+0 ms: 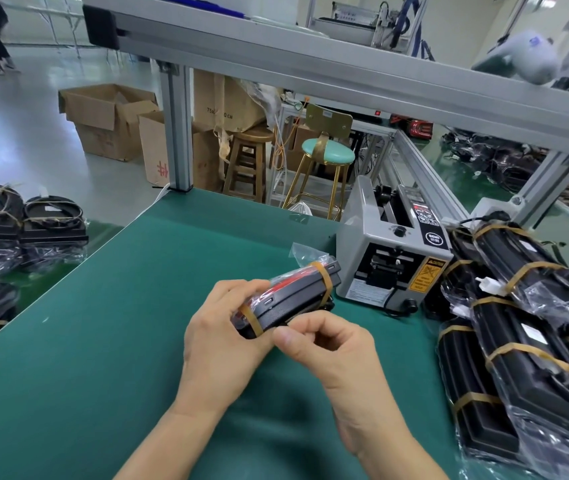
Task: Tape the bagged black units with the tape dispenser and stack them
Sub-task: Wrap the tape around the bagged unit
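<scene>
Held clear above the green mat [103, 341], just in front of the tape dispenser [392, 261] and a little to its left, tilted with the far end raised toward the machine: the bagged black unit [290, 299]. Cradled by the left hand [220, 341] from beneath and behind, fingers curled round the near end, likely to keep it steady and expose the near edge for work. Pinched at that near lower edge by the right hand [324, 344], thumb and forefinger closed together on the wrapping beside a tan tape band [250, 318], probably smoothing or pressing down a strip end; whether loose tape sits between the fingertips cannot be told. Flat, dark grey to black in body, with a red face on top, a textured side and a small slot, all under clear crinkled plastic that flares out loose at the far end. Bound across by a second tan band [324, 280] nearer the dispenser. To the right of the dispenser, a pile of taped units [525, 320], stacked close so finished pieces travel only a short way. Well to the left of the dispenser, at the mat's far edge, more bagged units [23, 223], apparently awaiting tape.
</scene>
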The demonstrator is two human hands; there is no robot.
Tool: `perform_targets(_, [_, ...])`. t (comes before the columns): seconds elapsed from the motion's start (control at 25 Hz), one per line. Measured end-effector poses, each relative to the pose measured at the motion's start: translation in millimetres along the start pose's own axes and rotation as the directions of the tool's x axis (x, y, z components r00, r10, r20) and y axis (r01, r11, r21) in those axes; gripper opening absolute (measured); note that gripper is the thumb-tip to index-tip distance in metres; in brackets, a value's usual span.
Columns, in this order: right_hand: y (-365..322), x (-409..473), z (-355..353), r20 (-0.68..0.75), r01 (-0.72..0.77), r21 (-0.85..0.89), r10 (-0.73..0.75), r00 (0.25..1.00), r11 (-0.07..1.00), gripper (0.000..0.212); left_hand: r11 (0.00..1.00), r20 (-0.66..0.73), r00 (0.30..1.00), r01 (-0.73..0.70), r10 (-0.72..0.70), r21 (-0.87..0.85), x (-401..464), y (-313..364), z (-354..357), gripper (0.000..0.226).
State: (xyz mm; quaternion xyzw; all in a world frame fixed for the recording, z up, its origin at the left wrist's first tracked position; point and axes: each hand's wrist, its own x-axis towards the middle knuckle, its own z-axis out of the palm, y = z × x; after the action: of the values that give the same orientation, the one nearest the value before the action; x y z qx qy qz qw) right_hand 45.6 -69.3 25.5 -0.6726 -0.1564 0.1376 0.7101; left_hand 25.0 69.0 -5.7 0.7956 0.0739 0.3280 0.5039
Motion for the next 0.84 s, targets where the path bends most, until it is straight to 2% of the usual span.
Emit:
perform_targets(0.12, [-7.4, -0.8, 2.9, -0.023, -0.059, 0.047, 0.060, 0.998, 0.997, 0.015, 1.000, -0.002, 1.000, -0.010, 0.010, 0.003, -0.1, -0.9, 1.2, 0.056])
perform_targets(0.2, [-11.4, -3.7, 1.1, 0.084, -0.204, 0.188, 0.191, 0.978, 0.961, 0.011, 1.000, -0.014, 1.000, -0.005, 0.005, -0.007, 1.2, -0.3, 0.9, 0.059])
perform_targets(0.28, [-10.6, -6.2, 1.8, 0.199, -0.368, 0.292, 0.320, 0.926, 0.883, 0.014, 1.000, -0.012, 1.000, 0.007, -0.007, -0.022, 2.0, -1.0, 0.9, 0.060])
perform_targets(0.4, [-0.9, -7.8, 7.7, 0.176, -0.461, 0.204, 0.431, 0.885, 0.863, 0.020, 1.000, 0.007, 1.000, 0.019, -0.019, -0.023, 0.5, -3.3, 1.1, 0.062])
perform_targets(0.52, [6.4, -6.5, 7.5, 0.046, -0.454, 0.133, 0.452, 0.891, 0.881, 0.007, 1.000, -0.009, 1.000, 0.018, -0.018, 0.009, -0.3, -3.4, 2.1, 0.062])
perform_targets(0.6, [9.5, -6.6, 5.2, 0.010, -0.418, 0.115, 0.420, 0.908, 0.901, 0.010, 1.000, -0.017, 1.000, 0.014, -0.014, 0.026, 0.2, -2.8, 2.3, 0.062])
perform_targets(0.72, [3.4, -4.4, 5.7, 0.016, -0.295, 0.167, 0.297, 0.955, 0.941, 0.012, 1.000, -0.021, 1.000, -0.002, 0.002, 0.017, -1.6, -1.8, 2.6, 0.061])
perform_targets(0.84, [-6.6, 10.3, 4.4, -0.079, -0.102, 0.134, 0.113, 0.990, 0.986, 0.008, 0.999, -0.025, 1.000, -0.013, 0.014, 0.037, -3.8, -0.2, 3.7, 0.057])
